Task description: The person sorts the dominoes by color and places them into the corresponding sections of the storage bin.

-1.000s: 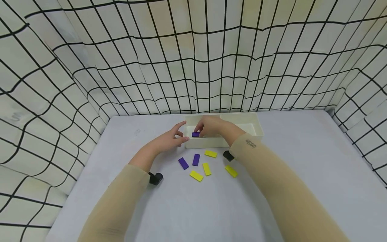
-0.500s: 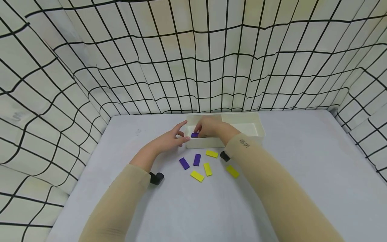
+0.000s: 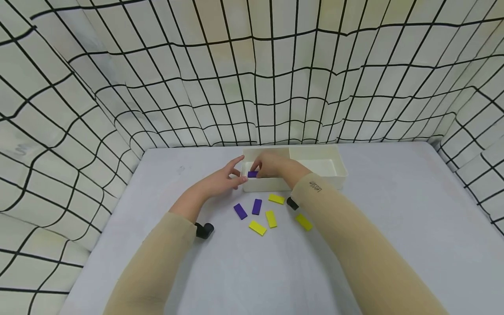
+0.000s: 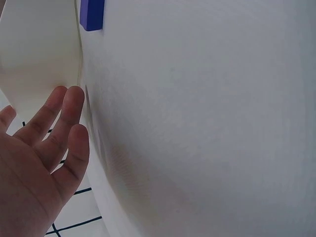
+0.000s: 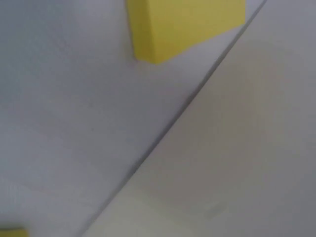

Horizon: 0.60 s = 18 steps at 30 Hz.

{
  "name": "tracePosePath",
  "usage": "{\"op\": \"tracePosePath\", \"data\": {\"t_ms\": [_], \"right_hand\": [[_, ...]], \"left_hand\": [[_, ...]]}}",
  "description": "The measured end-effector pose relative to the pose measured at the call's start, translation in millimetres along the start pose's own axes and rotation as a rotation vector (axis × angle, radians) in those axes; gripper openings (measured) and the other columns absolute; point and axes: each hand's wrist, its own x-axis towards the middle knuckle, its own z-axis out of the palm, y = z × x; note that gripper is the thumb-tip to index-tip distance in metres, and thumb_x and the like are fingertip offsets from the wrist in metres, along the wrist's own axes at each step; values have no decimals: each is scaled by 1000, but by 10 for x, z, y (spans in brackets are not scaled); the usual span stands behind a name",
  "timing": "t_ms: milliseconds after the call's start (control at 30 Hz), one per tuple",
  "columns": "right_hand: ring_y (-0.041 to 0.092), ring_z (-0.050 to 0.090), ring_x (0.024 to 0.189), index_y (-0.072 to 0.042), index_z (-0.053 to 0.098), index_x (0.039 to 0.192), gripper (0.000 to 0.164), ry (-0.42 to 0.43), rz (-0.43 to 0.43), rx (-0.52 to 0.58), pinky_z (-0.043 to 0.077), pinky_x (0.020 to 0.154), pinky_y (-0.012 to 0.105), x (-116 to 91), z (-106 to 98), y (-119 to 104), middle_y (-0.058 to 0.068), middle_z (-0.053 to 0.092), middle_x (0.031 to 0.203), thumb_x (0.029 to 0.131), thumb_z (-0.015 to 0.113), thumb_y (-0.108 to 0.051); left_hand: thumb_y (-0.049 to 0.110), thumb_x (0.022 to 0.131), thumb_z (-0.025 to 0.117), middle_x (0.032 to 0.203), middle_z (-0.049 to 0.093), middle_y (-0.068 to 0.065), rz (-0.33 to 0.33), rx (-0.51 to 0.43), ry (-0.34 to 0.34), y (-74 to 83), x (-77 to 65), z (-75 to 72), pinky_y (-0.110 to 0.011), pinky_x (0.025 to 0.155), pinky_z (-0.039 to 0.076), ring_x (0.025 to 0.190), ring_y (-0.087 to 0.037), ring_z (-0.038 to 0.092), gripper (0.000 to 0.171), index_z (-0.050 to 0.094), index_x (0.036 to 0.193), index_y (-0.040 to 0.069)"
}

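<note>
A white two-compartment box (image 3: 264, 185) stands near the table's back edge. My right hand (image 3: 273, 165) reaches into its left compartment and pinches a purple block (image 3: 252, 174) low inside the front wall; the block's right end is hidden by the fingers. My left hand (image 3: 219, 181) is at the box's left end, fingers spread and fingertips right at the wall. In the left wrist view that hand (image 4: 47, 153) holds nothing. Two purple blocks (image 3: 240, 211) (image 3: 257, 207) lie in front of the box, among several yellow blocks (image 3: 257, 228).
A low divider splits the box; its right compartment (image 3: 320, 167) is partly behind my right forearm. The table (image 3: 236, 275) is white, with black netting (image 3: 271, 78) over pale walls around it. Black wrist cameras (image 3: 204, 230) jut out beneath both wrists.
My right hand has shifted slightly left with the purple block inside the compartment. The left hand keeps its place at the box's end. The loose blocks have not moved on the table.
</note>
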Motion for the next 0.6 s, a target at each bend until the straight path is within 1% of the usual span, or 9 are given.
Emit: {"op": "tracePosePath", "data": {"t_ms": [233, 400, 467, 600], "right_hand": [[19, 56, 95, -23, 69, 127, 35, 30, -23, -28, 48, 80, 31, -5, 15, -5, 1, 61, 104, 92, 72, -22], [19, 58, 95, -24, 66, 128, 34, 21, 13, 77, 51, 77, 29, -73, -32, -1, 1, 59, 106, 94, 69, -21], [19, 58, 96, -24, 66, 128, 34, 15, 21, 101, 51, 78, 29, -89, -63, -1, 1, 59, 107, 95, 69, -22], [19, 57, 96, -24, 66, 128, 35, 21, -23, 58, 49, 81, 31, -97, -126, 4, 0, 60, 106, 94, 70, -25]], "left_hand": [[53, 97, 56, 146, 44, -11, -6, -4, -3, -1, -27, -9, -58, 105, 36, 112, -26, 60, 81, 3, 157, 45], [54, 96, 57, 145, 44, -10, -6, 1, -4, -7, -19, -12, -57, 105, 37, 111, -26, 60, 82, 3, 157, 45], [55, 96, 57, 145, 45, -10, -4, 2, -5, -5, -9, -14, -57, 104, 37, 111, -26, 61, 82, 3, 157, 45], [54, 96, 57, 145, 45, -10, -7, -3, -11, 6, 7, -16, -58, 105, 37, 111, -26, 61, 82, 3, 157, 44]]}}
